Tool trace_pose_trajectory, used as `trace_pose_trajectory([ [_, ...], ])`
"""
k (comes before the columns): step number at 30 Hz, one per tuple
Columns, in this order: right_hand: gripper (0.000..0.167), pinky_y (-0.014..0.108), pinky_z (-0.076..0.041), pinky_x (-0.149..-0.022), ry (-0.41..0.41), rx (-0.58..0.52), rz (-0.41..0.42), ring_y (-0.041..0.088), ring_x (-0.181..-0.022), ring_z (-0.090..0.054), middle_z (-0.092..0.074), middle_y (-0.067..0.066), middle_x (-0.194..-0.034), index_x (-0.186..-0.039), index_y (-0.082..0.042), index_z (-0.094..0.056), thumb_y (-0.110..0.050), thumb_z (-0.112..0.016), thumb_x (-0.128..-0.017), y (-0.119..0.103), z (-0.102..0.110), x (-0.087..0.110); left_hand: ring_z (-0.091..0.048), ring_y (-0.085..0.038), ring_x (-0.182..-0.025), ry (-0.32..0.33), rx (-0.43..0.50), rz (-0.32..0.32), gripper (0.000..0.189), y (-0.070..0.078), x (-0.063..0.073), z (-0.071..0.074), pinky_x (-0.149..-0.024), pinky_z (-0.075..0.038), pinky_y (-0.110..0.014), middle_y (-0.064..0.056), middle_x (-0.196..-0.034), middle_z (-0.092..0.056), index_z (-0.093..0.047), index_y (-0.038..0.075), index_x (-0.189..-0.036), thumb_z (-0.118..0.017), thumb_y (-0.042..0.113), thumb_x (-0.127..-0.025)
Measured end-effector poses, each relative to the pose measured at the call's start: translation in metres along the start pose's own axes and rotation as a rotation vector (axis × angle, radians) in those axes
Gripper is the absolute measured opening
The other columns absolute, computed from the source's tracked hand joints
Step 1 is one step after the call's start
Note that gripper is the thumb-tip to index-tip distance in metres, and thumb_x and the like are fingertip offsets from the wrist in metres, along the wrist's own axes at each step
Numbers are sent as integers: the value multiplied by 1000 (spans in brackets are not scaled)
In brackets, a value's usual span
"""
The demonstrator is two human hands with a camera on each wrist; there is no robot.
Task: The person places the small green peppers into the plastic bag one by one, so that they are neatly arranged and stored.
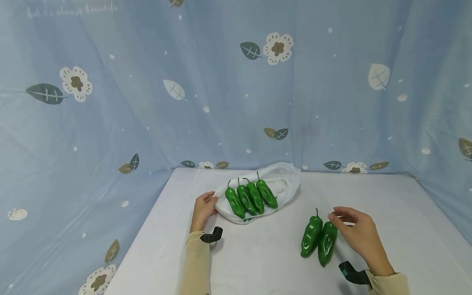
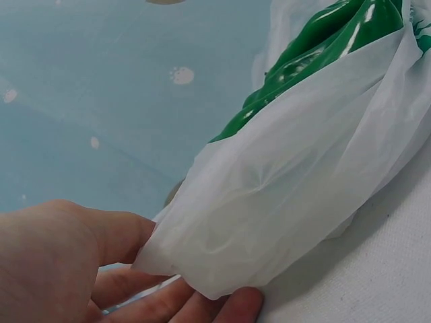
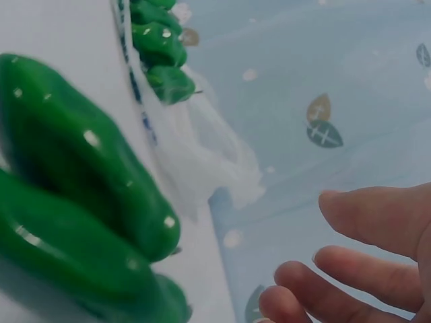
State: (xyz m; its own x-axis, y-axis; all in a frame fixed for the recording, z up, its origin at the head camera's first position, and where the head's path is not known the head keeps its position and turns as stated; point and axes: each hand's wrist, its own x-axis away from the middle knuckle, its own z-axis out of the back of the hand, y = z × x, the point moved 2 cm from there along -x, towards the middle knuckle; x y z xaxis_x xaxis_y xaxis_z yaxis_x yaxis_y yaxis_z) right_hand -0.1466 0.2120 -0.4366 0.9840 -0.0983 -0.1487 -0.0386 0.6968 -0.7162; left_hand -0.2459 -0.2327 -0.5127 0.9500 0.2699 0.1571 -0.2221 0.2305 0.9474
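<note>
Several glossy green peppers point(image 1: 246, 197) lie side by side, stems pointing away, on a thin white plastic bag point(image 1: 289, 178) at the back of the table. My left hand point(image 1: 203, 209) pinches the bag's left edge; the left wrist view shows the film point(image 2: 249, 208) between thumb and fingers. Two more green peppers lie together at the right, a left one point(image 1: 312, 237) and a right one point(image 1: 327, 243). My right hand point(image 1: 355, 229) hovers by the right one's stem end. In the right wrist view its thumb and fingers point(image 3: 363, 262) are spread apart, holding nothing.
A white cloth-covered table point(image 1: 258, 262) lies under everything. Blue patterned curtain point(image 1: 228, 102) hangs behind and along both sides. Each wrist wears a black device, one on the left point(image 1: 212, 235) and one on the right point(image 1: 354, 273).
</note>
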Motion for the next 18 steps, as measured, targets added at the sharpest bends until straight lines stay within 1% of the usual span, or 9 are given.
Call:
trace_pose_trajectory([
  [5,46,19,-52,-69,14,25,-32,41,-104,-70,-72,28,-120,-127,5,-68,-29,-73,-98,12,-2,3,-70,-26,-106,3,-4,2,42,2,1,0,-77,-63,-29,-24,-131,-68,-60,4,-142,-59,20,-104],
  [9,48,25,-55,-66,11,34,-65,46,-105,-70,-72,29,-117,-128,7,-66,-28,-74,-97,21,-4,5,-70,-27,-107,4,-3,5,42,4,2,0,-78,-63,-30,-24,-132,-67,-60,3,-142,-58,20,-104],
  [12,51,32,-59,-67,-10,40,-103,47,-106,-69,-72,29,-116,-131,8,-64,-29,-73,-97,28,-6,5,-70,-28,-108,7,-8,10,42,4,3,0,-78,-63,-30,-23,-132,-67,-60,4,-142,-59,20,-104],
  [16,59,30,-58,-68,-64,38,-158,44,-106,-70,-71,29,-118,-135,9,-60,-35,-71,-98,36,-8,5,-70,-28,-107,12,-17,5,42,4,2,0,-77,-63,-30,-23,-131,-68,-60,3,-141,-59,21,-104],
  [18,62,26,-55,-65,-88,33,-172,38,-101,-72,-72,28,-118,-136,9,-59,-38,-71,-98,39,-9,5,-70,-28,-107,11,-12,6,41,3,2,-1,-77,-63,-30,-23,-131,-68,-61,3,-141,-59,21,-104],
])
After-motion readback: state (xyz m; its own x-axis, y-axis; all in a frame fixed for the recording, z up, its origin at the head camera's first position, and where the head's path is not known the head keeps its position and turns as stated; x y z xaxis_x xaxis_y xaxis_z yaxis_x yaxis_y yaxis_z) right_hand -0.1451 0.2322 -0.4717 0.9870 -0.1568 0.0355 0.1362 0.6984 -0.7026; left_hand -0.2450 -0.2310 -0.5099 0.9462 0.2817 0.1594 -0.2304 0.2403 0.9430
